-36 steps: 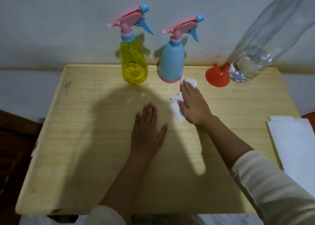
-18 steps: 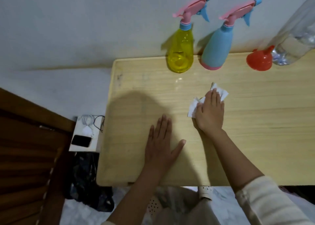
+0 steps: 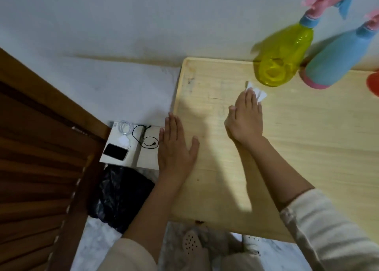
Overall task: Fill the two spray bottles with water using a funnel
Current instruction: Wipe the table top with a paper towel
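Note:
A yellow spray bottle [image 3: 282, 57] and a blue spray bottle [image 3: 336, 59], both with pink triggers, stand at the back of the wooden table [image 3: 307, 147] against the wall. Only a sliver of the red funnel [image 3: 374, 84] shows at the right edge. My right hand [image 3: 246, 118] lies flat, pressing a white tissue [image 3: 257, 91] onto the table just in front of the yellow bottle. My left hand [image 3: 175, 147] rests flat, fingers apart, on the table's left edge. The water bottle is out of view.
Left of the table a white box [image 3: 133, 147] on the floor carries a phone [image 3: 115, 152] and cables. A black plastic bag [image 3: 121, 196] lies below it. A brown wooden slatted panel [image 3: 41, 168] fills the left side.
The view has swung left. My right hand slid the tissue left and toward the yellow bottle. My left hand moved to the table's left edge.

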### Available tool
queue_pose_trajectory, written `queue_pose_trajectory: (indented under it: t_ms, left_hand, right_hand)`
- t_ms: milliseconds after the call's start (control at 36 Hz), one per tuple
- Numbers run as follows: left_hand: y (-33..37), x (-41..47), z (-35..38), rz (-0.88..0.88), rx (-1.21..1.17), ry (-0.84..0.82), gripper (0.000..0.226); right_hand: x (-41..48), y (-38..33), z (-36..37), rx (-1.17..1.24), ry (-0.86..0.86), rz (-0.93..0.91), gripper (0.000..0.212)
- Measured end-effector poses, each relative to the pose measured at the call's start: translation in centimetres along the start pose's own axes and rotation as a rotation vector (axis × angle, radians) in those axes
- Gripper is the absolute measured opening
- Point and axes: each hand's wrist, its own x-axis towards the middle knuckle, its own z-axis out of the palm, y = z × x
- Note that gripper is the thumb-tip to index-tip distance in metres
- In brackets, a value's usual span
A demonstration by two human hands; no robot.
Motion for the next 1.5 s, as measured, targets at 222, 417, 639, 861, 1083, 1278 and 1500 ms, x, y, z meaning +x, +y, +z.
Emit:
queue_pose_trajectory:
  t_ms: [222, 417, 639, 861, 1083, 1278, 1500]
  left_hand:
    - [-0.2, 0.0, 0.3, 0.037, -0.042, 0.007, 0.077]
    - [-0.1, 0.0, 0.2, 0.015, -0.051, 0.016, 0.076]
    - [-0.1, 0.1, 0.4, -0.007, -0.065, 0.024, 0.077]
    - [-0.1, -0.3, 0.4, -0.042, -0.069, 0.037, 0.075]
    - [0.6, -2.6, 0.1, -0.118, -0.073, 0.067, 0.073]
    - [1.3, -4.0, 0.2, -0.166, -0.058, 0.076, 0.073]
    - [2.8, -5.6, 0.6, -0.189, -0.034, 0.102, 0.073]
  right_hand:
    - [0.2, 0.9, 0.7, -0.075, 0.045, 0.065, 0.069]
    - [3.0, -0.7, 1.2, -0.098, -0.003, -0.033, 0.074]
    - [7.8, -3.6, 1.5, -0.110, -0.099, -0.256, 0.068]
    - [8.2, -4.4, 1.7, -0.161, -0.134, -0.496, 0.062]
    - [6.0, -5.1, 1.7, -0.111, -0.205, -0.749, 0.072]
    - [4.4, -3.7, 1.2, -0.217, -0.288, -0.889, 0.075]
    - [2.0, -1.7, 0.6, -0.205, -0.341, -0.986, 0.072]
